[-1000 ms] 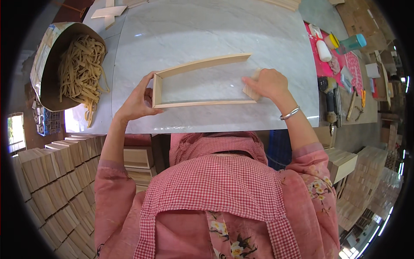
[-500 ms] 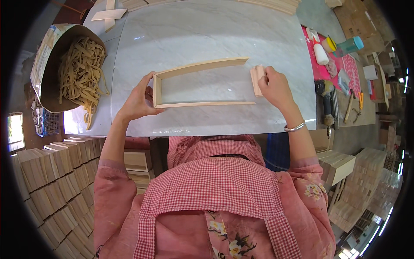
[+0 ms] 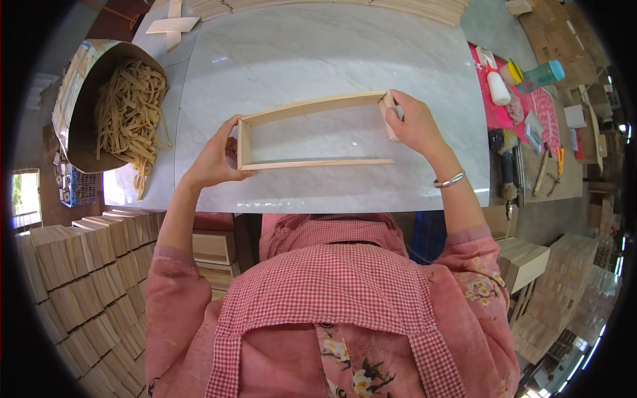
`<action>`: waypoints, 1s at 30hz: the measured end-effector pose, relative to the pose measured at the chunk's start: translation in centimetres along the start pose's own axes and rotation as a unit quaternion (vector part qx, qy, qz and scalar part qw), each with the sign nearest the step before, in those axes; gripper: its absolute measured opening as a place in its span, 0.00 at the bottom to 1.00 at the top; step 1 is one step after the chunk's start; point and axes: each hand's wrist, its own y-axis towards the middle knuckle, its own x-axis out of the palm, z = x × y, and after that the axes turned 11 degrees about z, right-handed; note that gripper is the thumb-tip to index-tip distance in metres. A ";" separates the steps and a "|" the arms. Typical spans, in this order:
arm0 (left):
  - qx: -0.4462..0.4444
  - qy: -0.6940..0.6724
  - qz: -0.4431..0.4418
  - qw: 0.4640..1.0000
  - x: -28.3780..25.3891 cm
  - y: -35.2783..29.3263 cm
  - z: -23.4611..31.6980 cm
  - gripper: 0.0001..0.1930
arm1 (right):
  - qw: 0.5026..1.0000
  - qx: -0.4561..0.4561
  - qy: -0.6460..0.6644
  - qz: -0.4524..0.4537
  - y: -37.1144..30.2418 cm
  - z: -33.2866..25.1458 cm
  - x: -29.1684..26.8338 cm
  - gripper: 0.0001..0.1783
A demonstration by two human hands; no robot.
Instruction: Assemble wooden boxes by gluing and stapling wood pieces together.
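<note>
A shallow frame of thin pale wooden boards (image 3: 312, 105) stands on edge on the marble-patterned table (image 3: 318, 53). My left hand (image 3: 219, 152) grips its left corner, thumb at the near side and fingers at the far side of the short end board (image 3: 245, 142). At the other end, my right hand (image 3: 415, 123) is closed on a short wooden end piece (image 3: 388, 119). The far end of that piece meets the tip of the long far board. Its near end is apart from the near long board (image 3: 325, 162).
A cardboard box (image 3: 73, 113) of tan rubber bands (image 3: 133, 106) stands at the left. Long wooden strips (image 3: 332, 8) line the far edge. On the right are a white glue bottle (image 3: 496, 86), a teal cup (image 3: 547, 71) and a hammer (image 3: 543, 172). Wooden stacks (image 3: 79, 265) rise at lower left.
My right hand has moved slightly left and up, bringing the short end piece against the far long board. My left hand keeps its hold on the left corner.
</note>
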 end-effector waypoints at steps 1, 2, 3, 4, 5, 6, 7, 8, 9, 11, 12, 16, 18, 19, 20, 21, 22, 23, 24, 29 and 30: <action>-0.003 -0.001 -0.003 1.000 0.0 0.0 0.0 0.58 | 0.999 0.002 0.035 -0.009 0.1 0.0 0.0 0.13; -0.004 -0.001 -0.002 1.000 0.0 0.0 0.1 0.58 | 0.999 0.002 0.036 -0.010 0.1 0.1 0.0 0.13; -0.006 0.000 -0.003 1.000 0.0 0.0 0.2 0.58 | 0.999 0.003 0.048 -0.004 0.0 0.2 0.1 0.12; -0.009 0.002 -0.004 1.000 0.0 0.0 0.2 0.58 | 0.998 0.004 0.061 0.001 -0.1 0.3 0.2 0.10; -0.012 0.003 -0.006 1.000 -0.1 0.0 0.2 0.58 | 0.997 0.005 0.073 0.007 -0.2 0.5 0.3 0.09; -0.014 0.004 -0.007 1.000 -0.1 0.0 0.2 0.58 | 0.996 0.006 0.086 0.012 -0.3 0.6 0.4 0.08; -0.015 0.004 -0.007 1.000 -0.1 0.0 0.2 0.58 | 0.996 0.006 0.086 0.011 -0.3 0.9 0.5 0.08; -0.013 0.003 -0.005 1.000 0.0 0.0 0.2 0.58 | 0.995 0.015 0.101 0.006 -0.3 1.2 0.6 0.10; -0.011 0.002 -0.003 1.000 0.0 0.0 0.2 0.58 | 0.993 0.025 0.116 0.001 -0.4 1.5 0.6 0.12; -0.007 0.001 -0.001 1.000 0.0 -0.1 0.1 0.58 | 0.988 0.045 0.146 -0.009 -0.6 2.2 0.9 0.17; -0.009 0.001 -0.003 1.000 0.1 -0.1 0.1 0.58 | 0.988 0.047 0.145 -0.010 -0.8 2.6 1.1 0.17; -0.013 -0.019 0.007 1.000 0.2 0.0 0.0 0.57 | 0.985 0.020 0.172 -0.011 -1.8 3.9 1.9 0.24; -0.007 -0.020 0.010 1.000 0.3 0.0 -0.1 0.56 | 0.980 0.039 0.193 -0.015 -2.2 3.5 1.9 0.24; 0.002 -0.020 0.015 1.000 0.3 0.0 -0.2 0.55 | 0.975 0.054 0.214 -0.016 -2.4 3.0 1.9 0.25; 0.012 -0.020 0.019 1.000 0.3 0.0 -0.2 0.55 | 0.969 0.069 0.235 -0.017 -2.6 2.7 1.8 0.25; 0.021 -0.021 0.024 0.999 0.3 0.0 -0.3 0.54 | 0.963 0.083 0.256 -0.018 -2.9 2.6 1.9 0.25; 0.020 -0.020 0.022 0.999 0.4 0.0 -0.3 0.54 | 0.963 0.086 0.256 -0.019 -3.0 2.7 2.0 0.25; 0.021 -0.018 0.025 0.999 0.4 0.0 -0.3 0.54 | 0.961 0.085 0.263 -0.018 -3.0 2.8 2.1 0.26; 0.024 -0.017 0.028 0.999 0.4 0.0 -0.3 0.54 | 0.959 0.085 0.269 -0.018 -3.0 3.0 2.3 0.26; 0.027 -0.015 0.035 0.999 0.6 -0.1 -0.3 0.54 | 0.958 0.070 0.279 -0.005 -3.4 3.2 2.7 0.27; 0.027 -0.016 0.036 0.999 0.6 0.0 -0.3 0.54 | 0.959 0.063 0.277 0.002 -3.5 3.1 2.7 0.26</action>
